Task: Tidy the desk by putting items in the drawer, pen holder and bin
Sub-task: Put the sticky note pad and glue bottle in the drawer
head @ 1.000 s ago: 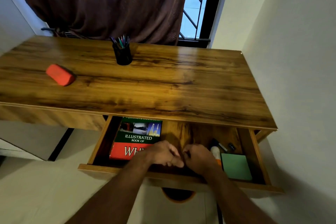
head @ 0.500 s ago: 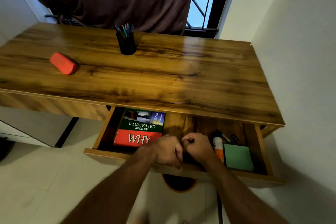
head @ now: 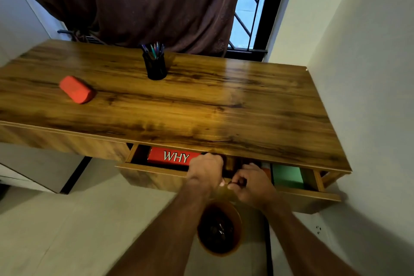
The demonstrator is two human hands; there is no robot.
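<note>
The wooden drawer [head: 154, 173] under the desk stands only partly open. My left hand [head: 205, 169] and my right hand [head: 251, 182] are curled side by side over the middle of its front edge. Inside, a red book [head: 173, 156] marked WHY lies at the left and a green notepad [head: 287, 176] at the right; the rest is hidden by the desk top and my hands. On the desk [head: 201, 105] stand a black pen holder [head: 155, 67] full of pens and, at the left, a red-orange case [head: 76, 89]. A round brown bin [head: 219, 229] sits on the floor below my hands.
A white wall runs close along the desk's right side. A dark curtain and a barred window are behind the desk. Pale floor lies below, with a dark strip at the left.
The drawer has slid inwards with both hands on its front edge. Most of the book and the small items beside the notepad are now under the desk top.
</note>
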